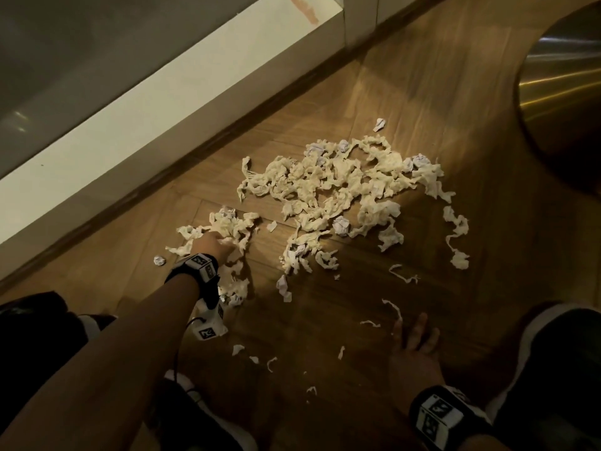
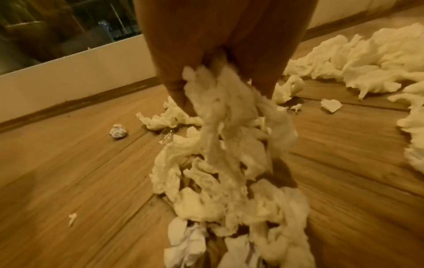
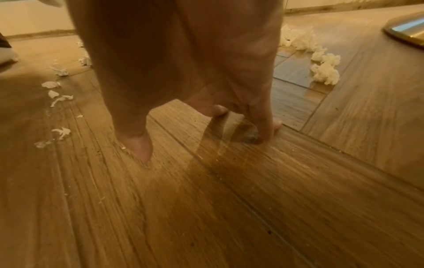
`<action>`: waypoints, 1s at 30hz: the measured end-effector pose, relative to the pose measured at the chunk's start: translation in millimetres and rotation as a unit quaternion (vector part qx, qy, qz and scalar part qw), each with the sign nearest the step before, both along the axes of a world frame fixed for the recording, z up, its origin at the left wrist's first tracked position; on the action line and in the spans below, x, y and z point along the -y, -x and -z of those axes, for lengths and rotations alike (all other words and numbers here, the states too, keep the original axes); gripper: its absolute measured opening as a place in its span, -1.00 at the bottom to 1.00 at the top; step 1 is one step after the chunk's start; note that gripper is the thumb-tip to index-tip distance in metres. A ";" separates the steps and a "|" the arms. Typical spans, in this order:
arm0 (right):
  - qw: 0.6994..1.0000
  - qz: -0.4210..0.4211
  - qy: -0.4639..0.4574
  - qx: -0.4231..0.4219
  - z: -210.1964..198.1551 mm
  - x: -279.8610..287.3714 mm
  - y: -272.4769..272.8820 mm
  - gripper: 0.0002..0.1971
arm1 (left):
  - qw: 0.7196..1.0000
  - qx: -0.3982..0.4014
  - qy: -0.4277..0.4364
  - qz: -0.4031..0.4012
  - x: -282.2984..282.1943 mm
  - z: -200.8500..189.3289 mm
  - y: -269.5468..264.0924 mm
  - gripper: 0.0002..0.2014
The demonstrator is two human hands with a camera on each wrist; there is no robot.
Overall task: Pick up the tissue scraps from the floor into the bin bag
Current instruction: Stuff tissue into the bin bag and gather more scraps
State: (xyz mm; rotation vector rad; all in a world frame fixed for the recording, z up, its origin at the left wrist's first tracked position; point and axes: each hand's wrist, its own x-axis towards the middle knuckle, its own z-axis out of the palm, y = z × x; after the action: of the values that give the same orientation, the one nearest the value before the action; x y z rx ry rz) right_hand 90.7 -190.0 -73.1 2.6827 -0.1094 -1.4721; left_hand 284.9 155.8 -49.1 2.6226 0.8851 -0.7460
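Cream tissue scraps (image 1: pixel 331 183) lie in a broad heap on the wooden floor (image 1: pixel 422 109), with a smaller clump (image 1: pixel 234 226) to its left. My left hand (image 1: pixel 211 247) reaches into that smaller clump. In the left wrist view its fingers (image 2: pixel 174 87) grip a bunch of the tissue scraps (image 2: pixel 229 145), which trails down to the floor. My right hand (image 1: pixel 413 340) rests near me with spread fingertips (image 3: pixel 263 130) on the bare boards and holds nothing. Thin shreds (image 1: pixel 395 309) lie just beyond it. I cannot make out a bin bag in any view.
A white ledge (image 1: pixel 162 109) with dark skirting runs along the left. A round brass-coloured metal base (image 1: pixel 562 76) stands at the far right. A small crumpled paper ball (image 1: pixel 159 260) lies left of my left wrist. My dark shoes (image 1: pixel 559 369) flank the bottom edge.
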 end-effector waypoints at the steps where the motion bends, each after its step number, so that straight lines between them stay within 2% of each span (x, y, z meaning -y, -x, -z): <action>1: 1.000 -0.002 0.002 0.003 0.0 0.4 0.3 -0.23 | 1.000 -0.004 0.000 0.002 4.1 -1.4 1.3 -0.52; 5: 1.000 -0.014 0.000 0.000 -4.1 0.4 0.6 -0.15 | 0.999 0.041 0.024 -0.022 13.9 -9.9 9.0 -0.48; 7: 1.000 -0.018 0.006 -0.013 -7.9 -0.1 -2.5 -0.16 | 0.996 0.054 0.055 -0.039 20.3 -21.1 17.1 -0.52; 10: 0.999 -0.016 0.008 -0.050 -18.2 -1.1 -11.9 -0.26 | 0.986 0.064 0.143 -0.061 34.2 -35.4 40.7 -0.78; 13: 0.996 -0.035 -0.038 -0.071 -45.0 -1.7 -50.3 -0.48 | 0.952 0.094 0.259 -0.132 48.4 -40.8 73.4 -0.78; 16: 0.994 -0.062 -0.092 -0.006 -63.2 -8.8 -103.5 -0.70 | 0.902 0.136 0.333 -0.238 60.0 -28.4 112.2 -0.75; 18: 0.988 -0.064 -0.130 0.045 -61.1 -20.5 -134.7 -0.77 | 0.882 0.123 0.360 -0.278 71.5 -17.4 134.2 -0.73; 20: 0.979 -0.070 -0.166 0.100 -56.0 -41.0 -163.9 -0.74 | 0.868 0.121 0.380 -0.298 83.4 -8.4 146.9 -0.71; 22: 0.966 -0.078 -0.190 0.160 -47.5 -64.9 -190.2 -0.61 | 0.858 0.127 0.399 -0.298 93.0 -4.1 153.4 -0.67; 25: 0.955 -0.096 -0.191 0.204 -27.5 -98.5 -216.3 -0.42 | 0.838 0.125 0.437 -0.302 103.5 0.1 153.5 -0.70; 27: 0.946 -0.118 -0.199 0.226 -10.1 -115.4 -223.7 -0.46 | 0.823 0.128 0.460 -0.307 109.4 1.8 152.3 -0.72; 30: 0.939 -0.116 -0.196 0.256 6.4 -126.9 -231.5 -0.64 | 0.805 0.155 0.471 -0.325 113.8 -0.9 151.6 -0.72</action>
State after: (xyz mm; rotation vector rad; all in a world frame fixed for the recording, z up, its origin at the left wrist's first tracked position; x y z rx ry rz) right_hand 322.2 -63.1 -79.5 3.1877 0.5073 -0.7638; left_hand 133.3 42.0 -48.3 1.3663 0.8991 -0.3759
